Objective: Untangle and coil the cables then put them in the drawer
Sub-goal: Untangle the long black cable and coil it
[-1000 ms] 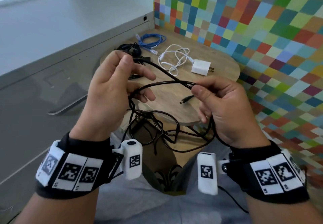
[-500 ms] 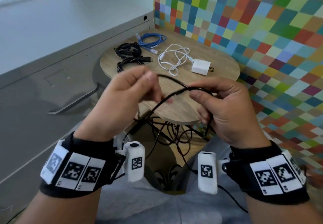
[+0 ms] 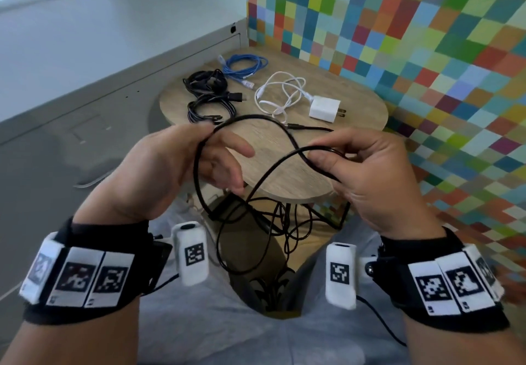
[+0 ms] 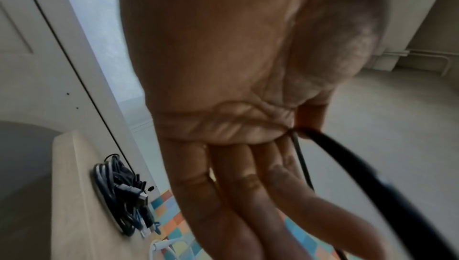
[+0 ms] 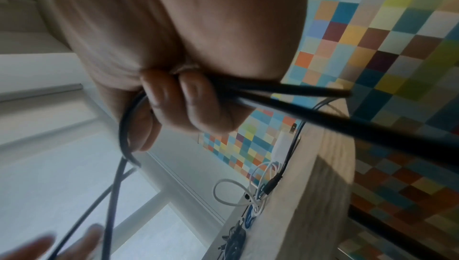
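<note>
A long black cable [image 3: 247,117] arcs between my hands in front of the round wooden table [image 3: 355,108]. My left hand [image 3: 216,148] pinches it between thumb and forefinger, the other fingers straight; the left wrist view shows the cable [image 4: 352,158] leaving the thumb's base. My right hand [image 3: 321,154] grips two strands of it, fingers curled round them [image 5: 323,119]. The rest of the cable hangs tangled [image 3: 273,216] below the table edge over my lap. One plug end [image 3: 296,127] lies on the tabletop.
On the table lie a coiled blue cable [image 3: 244,66], two black coils [image 3: 207,83], and a white cable [image 3: 279,94] with its white charger [image 3: 324,108]. A grey cabinet with a drawer handle [image 3: 88,181] stands left. A coloured checkered wall is on the right.
My hands have drawn apart, the left moving left, so the black cable now forms a wider loop between them. Its plug end now rests on the tabletop.
</note>
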Action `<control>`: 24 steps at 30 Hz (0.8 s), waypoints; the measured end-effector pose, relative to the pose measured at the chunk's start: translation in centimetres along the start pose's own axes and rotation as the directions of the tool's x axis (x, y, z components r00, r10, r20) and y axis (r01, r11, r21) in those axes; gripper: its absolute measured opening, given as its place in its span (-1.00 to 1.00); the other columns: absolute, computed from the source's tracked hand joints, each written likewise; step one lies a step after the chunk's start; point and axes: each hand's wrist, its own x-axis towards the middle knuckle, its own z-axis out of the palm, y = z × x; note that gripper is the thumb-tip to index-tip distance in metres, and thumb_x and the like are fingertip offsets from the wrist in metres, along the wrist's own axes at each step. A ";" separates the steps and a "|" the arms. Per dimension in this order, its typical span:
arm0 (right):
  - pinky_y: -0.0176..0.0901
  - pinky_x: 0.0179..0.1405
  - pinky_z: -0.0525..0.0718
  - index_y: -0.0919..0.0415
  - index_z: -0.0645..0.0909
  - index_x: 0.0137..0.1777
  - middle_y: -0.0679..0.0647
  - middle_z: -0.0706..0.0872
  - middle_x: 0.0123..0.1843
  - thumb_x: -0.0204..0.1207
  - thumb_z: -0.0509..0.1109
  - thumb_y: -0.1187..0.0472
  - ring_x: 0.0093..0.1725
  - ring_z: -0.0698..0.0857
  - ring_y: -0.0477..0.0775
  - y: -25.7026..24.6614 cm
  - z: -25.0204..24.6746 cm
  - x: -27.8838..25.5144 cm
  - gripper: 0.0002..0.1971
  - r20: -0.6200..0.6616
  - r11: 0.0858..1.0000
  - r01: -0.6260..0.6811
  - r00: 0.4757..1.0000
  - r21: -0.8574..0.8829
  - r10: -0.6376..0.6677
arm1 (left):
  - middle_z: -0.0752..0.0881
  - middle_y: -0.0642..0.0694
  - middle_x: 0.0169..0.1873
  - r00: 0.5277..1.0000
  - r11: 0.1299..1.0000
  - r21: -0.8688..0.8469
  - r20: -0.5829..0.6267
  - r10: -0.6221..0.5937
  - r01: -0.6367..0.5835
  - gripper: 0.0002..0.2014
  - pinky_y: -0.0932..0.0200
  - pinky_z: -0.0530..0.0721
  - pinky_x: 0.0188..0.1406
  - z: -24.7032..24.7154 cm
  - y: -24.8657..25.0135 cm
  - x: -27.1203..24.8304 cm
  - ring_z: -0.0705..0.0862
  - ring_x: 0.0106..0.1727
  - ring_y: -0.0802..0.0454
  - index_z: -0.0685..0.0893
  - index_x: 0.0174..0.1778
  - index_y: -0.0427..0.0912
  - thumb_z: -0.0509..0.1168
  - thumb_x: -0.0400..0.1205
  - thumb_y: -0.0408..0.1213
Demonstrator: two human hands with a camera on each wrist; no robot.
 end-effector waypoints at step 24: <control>-0.28 -0.14 0.75 0.10 0.88 -0.04 -0.02 0.90 -0.15 0.45 0.66 0.42 -0.15 0.86 -0.04 0.0 0.6 -0.5 -0.80 0.193 0.978 0.141 0.975 -0.151 -0.110 | 0.70 0.17 -0.30 0.960 0.687 0.721 -0.121 0.252 -0.089 -0.72 0.31 0.59 -0.24 4.3 0.0 0.8 0.64 -0.26 0.26 0.55 -0.24 0.10 0.47 0.52 0.14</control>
